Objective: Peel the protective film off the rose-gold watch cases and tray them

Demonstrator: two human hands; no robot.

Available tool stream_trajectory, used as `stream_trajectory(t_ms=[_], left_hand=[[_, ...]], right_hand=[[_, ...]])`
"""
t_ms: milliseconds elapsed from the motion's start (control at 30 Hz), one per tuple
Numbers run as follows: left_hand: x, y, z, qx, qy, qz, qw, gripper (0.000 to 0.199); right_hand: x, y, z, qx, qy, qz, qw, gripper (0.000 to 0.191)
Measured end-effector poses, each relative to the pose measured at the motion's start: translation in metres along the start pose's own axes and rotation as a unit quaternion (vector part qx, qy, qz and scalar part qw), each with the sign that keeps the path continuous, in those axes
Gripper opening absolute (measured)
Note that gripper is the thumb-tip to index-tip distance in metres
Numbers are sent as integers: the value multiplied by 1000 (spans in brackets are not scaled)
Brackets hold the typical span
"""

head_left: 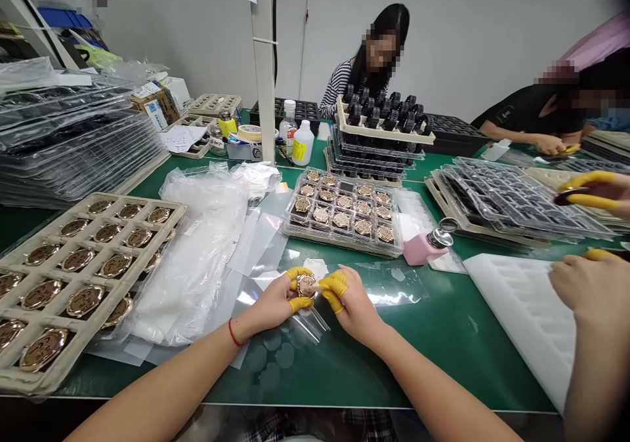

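Observation:
A round rose-gold watch case (306,286) with dark markings is held between the yellow-covered fingertips of my left hand (283,298), near the middle of the green table. My right hand (347,298), also with yellow finger covers, pinches something small and whitish against the right side of the case; it is too small to name. Clear plastic strips (311,325) lie just below the hands. Behind them stands a clear tray of similar cases (344,240). White crumpled tissue (315,268) lies directly behind the case.
A beige tray of cases (79,233) and plastic bags (191,265) are at left. A pink pump bottle (424,248), stacked trays (522,199) and white foam (522,311) are at right. Another person's hands reach in from the right edge; two more people sit behind.

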State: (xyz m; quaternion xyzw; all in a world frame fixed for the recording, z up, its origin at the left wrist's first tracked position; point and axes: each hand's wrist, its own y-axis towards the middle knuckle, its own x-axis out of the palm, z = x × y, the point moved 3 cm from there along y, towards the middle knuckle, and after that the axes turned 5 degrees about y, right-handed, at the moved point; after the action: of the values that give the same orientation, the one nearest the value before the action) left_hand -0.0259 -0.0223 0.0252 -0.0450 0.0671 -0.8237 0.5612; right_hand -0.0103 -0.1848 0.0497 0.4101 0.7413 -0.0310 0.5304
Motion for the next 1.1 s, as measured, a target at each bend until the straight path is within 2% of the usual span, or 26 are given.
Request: stream_trajectory(t_ms=[67, 200, 300, 400, 467, 567, 633, 700, 767, 833, 900, 967, 1033, 1100], left_hand=[[1, 0, -1, -7, -4, -2, 1000, 50], [0, 0, -1, 24, 31, -3, 999, 46], [0, -1, -1, 29, 52, -7, 998, 47], [0, -1, -1, 31, 71, -2, 997, 49], [0, -1, -1, 21, 57, 8, 998, 52], [-1, -2, 0, -9, 39, 26, 999, 56], [-2, -3, 2, -22, 46, 30, 998, 56], [-3, -4, 3, -25, 52, 26, 998, 55], [-2, -4, 3, -15, 50, 26, 998, 55], [-1, -4, 2, 4, 37, 26, 999, 57], [0, -3, -1, 18, 15, 24, 999, 60], [1, -2, -5, 11, -11, 25, 1000, 63], [1, -2, -8, -8, -28, 30, 999, 70], [0, -3, -9, -22, -24, 34, 999, 73]], right_hand=[[-1, 4, -1, 16, 8, 19, 1000, 21], [8, 15, -9, -10, -72, -24, 997, 18], [14, 23, -9, -8, -119, -31, 992, 17], [14, 25, 0, 25, -69, -12, 997, 16], [10, 23, 12, 68, 26, 17, 997, 17], [3, 14, 42, 185, 144, 56, 970, 28], [-1, 8, 61, 258, 103, 44, 960, 32], [-3, 5, 71, 288, 1, 27, 957, 29], [-1, 5, 67, 274, -33, 39, 961, 25], [9, 7, 52, 243, 63, 41, 967, 28], [22, 11, 31, 220, 194, 14, 956, 34], [28, 22, 16, 204, 250, 1, 947, 38], [18, 43, 14, 184, 229, 29, 956, 35], [-3, 75, 29, 179, 173, 76, 966, 27]])
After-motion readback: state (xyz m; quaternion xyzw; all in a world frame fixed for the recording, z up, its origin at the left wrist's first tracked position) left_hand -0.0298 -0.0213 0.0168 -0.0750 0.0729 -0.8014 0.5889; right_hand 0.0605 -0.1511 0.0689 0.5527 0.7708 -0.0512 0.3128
